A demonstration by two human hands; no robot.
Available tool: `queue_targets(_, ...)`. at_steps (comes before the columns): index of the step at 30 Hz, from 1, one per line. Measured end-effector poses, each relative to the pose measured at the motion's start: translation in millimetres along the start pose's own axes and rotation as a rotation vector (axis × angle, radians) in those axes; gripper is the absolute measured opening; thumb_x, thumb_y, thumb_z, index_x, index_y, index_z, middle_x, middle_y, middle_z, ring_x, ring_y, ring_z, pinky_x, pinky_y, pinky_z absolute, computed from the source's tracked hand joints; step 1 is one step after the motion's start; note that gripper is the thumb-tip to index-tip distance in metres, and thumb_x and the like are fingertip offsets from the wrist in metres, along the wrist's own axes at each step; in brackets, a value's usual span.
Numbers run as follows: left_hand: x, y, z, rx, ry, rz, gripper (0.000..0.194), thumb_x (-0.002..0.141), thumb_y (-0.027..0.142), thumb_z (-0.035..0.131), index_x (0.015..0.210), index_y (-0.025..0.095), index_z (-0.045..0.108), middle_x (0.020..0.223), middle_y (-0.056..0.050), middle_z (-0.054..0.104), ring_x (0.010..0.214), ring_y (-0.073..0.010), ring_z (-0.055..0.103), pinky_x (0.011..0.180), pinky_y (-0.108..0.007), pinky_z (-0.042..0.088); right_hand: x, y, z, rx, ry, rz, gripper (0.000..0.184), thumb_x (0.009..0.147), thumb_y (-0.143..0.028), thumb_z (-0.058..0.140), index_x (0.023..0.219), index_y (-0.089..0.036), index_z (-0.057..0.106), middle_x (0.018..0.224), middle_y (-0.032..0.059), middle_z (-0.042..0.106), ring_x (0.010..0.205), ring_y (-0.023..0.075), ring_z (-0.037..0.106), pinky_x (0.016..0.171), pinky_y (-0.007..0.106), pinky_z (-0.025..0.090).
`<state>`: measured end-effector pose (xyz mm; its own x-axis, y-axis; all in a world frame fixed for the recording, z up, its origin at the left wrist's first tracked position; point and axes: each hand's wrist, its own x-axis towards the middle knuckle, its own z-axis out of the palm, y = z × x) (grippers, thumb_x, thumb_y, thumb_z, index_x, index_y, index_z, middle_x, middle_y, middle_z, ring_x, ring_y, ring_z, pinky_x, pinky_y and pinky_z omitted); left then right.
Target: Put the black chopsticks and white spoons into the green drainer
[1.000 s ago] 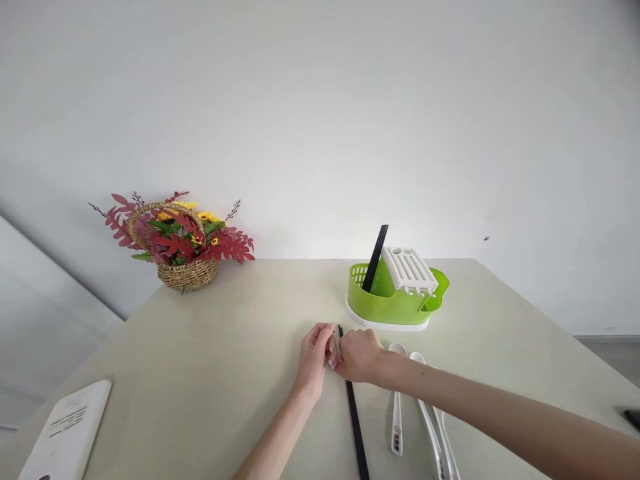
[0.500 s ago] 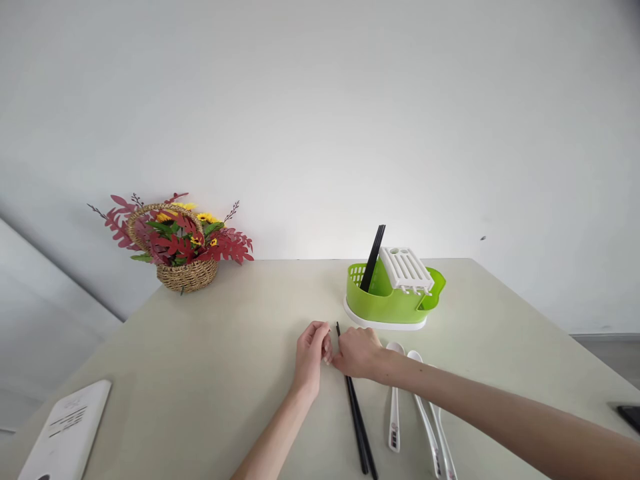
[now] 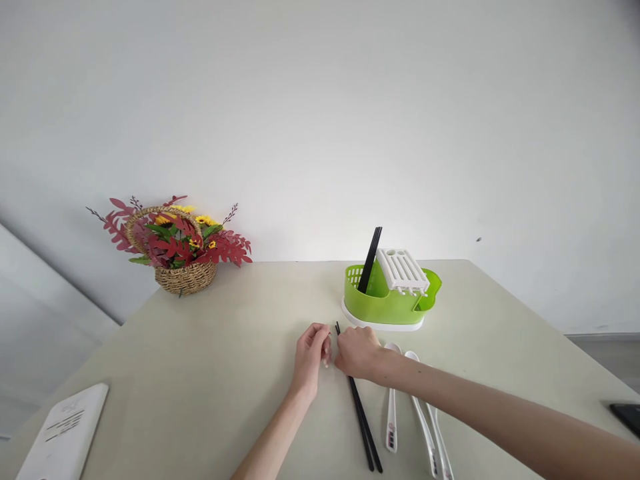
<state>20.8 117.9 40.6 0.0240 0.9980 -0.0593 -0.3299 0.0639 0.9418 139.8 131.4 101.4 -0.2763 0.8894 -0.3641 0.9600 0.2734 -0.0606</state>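
- A bundle of standing chopsticks (image 3: 370, 261) leans inside the green holder (image 3: 375, 310), in its left compartment; exact count unclear.
- The holder sits on a white base (image 3: 385, 327), with a white rack (image 3: 403, 270) on top. No utensils show in the rack slots.
- Outside the holder: loose chopsticks (image 3: 360, 413), apparently two, on the near side; tips close together, thick ends splayed.
- Also outside: three white spoons (image 3: 391, 427) lying on the bench (image 3: 200, 373), right of the loose chopsticks, partly under the right forearm.
- Right hand (image 3: 361, 350): grip curled over the upper part of the loose chopsticks, seemingly pinching them; finger contact hidden.
- Left hand (image 3: 311, 350): fingers bent, just beside the chopstick tips. Cannot tell whether this grip is pressed together or pinching anything.
- Tally, judged from the layout: one bundle in the holder; loose chopsticks and all three spoons out of it.
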Motion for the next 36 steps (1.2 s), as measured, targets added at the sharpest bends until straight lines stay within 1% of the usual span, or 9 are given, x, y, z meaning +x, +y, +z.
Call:
queue_targets(3, 0, -1, -0.8, 0.005, -0.009, -0.002, 0.037, 0.083, 0.050, 0.074, 0.072, 0.021, 0.054, 0.056, 0.008, 0.045, 0.045, -0.0065, 0.035, 0.044, -0.022, 0.029, -2, 2, -5, -0.008, -0.061, 0.012, 0.029, 0.101, -0.040, 0.068, 0.117, -0.016, 0.070, 0.121, 0.0074, 0.073, 0.108, 0.0222, 0.071, 0.096, 0.045, 0.058)
queue_targets(6, 0, -1, -0.2, 0.026, -0.011, -0.007, 0.035, 0.084, 0.049, 0.073, 0.073, 0.021, 0.055, 0.056, 0.008, 0.045, 0.045, -0.0071, 0.036, 0.044, -0.022, 0.029, -2, 4, -9, 0.018, -0.095, 0.023, 0.029, 0.101, -0.040, 0.068, 0.117, -0.016, 0.070, 0.121, 0.0073, 0.073, 0.107, 0.0221, 0.071, 0.095, 0.045, 0.059)
queue_targets(9, -1, 1, 1.5, 0.045, -0.021, -0.007, 0.034, 0.084, 0.048, 0.072, 0.073, 0.021, 0.055, 0.054, 0.008, 0.045, 0.046, -0.0073, 0.036, 0.044, -0.022, 0.029, -2, 6, -11, 0.084, -0.138, 0.027, 0.020, 0.100, -0.032, 0.068, 0.095, -0.014, 0.074, 0.098, 0.0056, 0.079, 0.097, 0.0195, 0.075, 0.094, 0.039, 0.058)
queue_targets(12, -3, 2, 2.9, 0.056, -0.033, -0.009, 0.035, 0.083, 0.048, 0.072, 0.072, 0.020, 0.055, 0.054, 0.007, 0.045, 0.046, -0.0071, 0.035, 0.045, -0.022, 0.029, 0, 9, -13, 0.173, -0.179, 0.032, 0.029, 0.092, -0.018, 0.063, 0.064, -0.015, 0.070, 0.075, 0.0065, 0.080, 0.083, 0.0165, 0.079, 0.090, 0.027, 0.056)
queue_targets(16, -3, 2, 3.4, 0.068, -0.049, -0.015, 0.037, 0.082, 0.050, 0.073, 0.070, 0.020, 0.054, 0.054, 0.008, 0.045, 0.046, -0.0068, 0.035, 0.046, -0.023, 0.029, 5, 16, -15, 0.276, -0.225, 0.047, 0.031, 0.086, -0.017, 0.061, 0.055, -0.016, 0.067, 0.073, 0.0059, 0.081, 0.074, 0.0150, 0.080, 0.079, 0.021, 0.057)
queue_targets(22, -3, 0, 3.6, 0.131, -0.078, -0.022, 0.037, 0.084, 0.051, 0.070, 0.071, 0.021, 0.054, 0.054, 0.008, 0.047, 0.045, -0.0072, 0.038, 0.047, -0.023, 0.029, 11, 19, -22, 0.303, -0.268, 0.062, 0.031, 0.094, -0.022, 0.064, 0.066, -0.014, 0.073, 0.074, 0.0034, 0.079, 0.075, 0.0145, 0.079, 0.076, 0.022, 0.058)
queue_targets(25, -3, -1, 4.8, 0.179, -0.111, -0.013, 0.038, 0.084, 0.053, 0.070, 0.071, 0.021, 0.053, 0.053, 0.007, 0.047, 0.044, -0.0076, 0.038, 0.048, -0.023, 0.029, 16, 14, -25, 0.231, -0.242, 0.101, 0.023, 0.101, -0.035, 0.068, 0.098, -0.013, 0.075, 0.098, 0.0047, 0.079, 0.088, 0.0172, 0.076, 0.087, 0.035, 0.061)
queue_targets(28, -3, -3, 5.3, 0.210, -0.123, 0.008, 0.040, 0.085, 0.055, 0.069, 0.072, 0.021, 0.054, 0.053, 0.007, 0.046, 0.045, -0.0078, 0.037, 0.047, -0.023, 0.028, 24, 9, -24, 0.159, -0.207, 0.135, 0.034, 0.101, -0.039, 0.069, 0.127, -0.017, 0.066, 0.126, 0.0086, 0.070, 0.107, 0.0224, 0.071, 0.092, 0.045, 0.060)
queue_targets(36, 1, 0, -0.6, 0.148, 0.052, 0.028, 0.033, 0.083, 0.048, 0.069, 0.072, 0.021, 0.054, 0.052, 0.008, 0.044, 0.045, -0.0072, 0.036, 0.046, -0.021, 0.027, 43, 4, -23, 0.114, -0.238, 0.129, 0.036, 0.101, -0.037, 0.069, 0.130, -0.016, 0.065, 0.128, 0.0094, 0.068, 0.108, 0.0229, 0.070, 0.092, 0.044, 0.061)
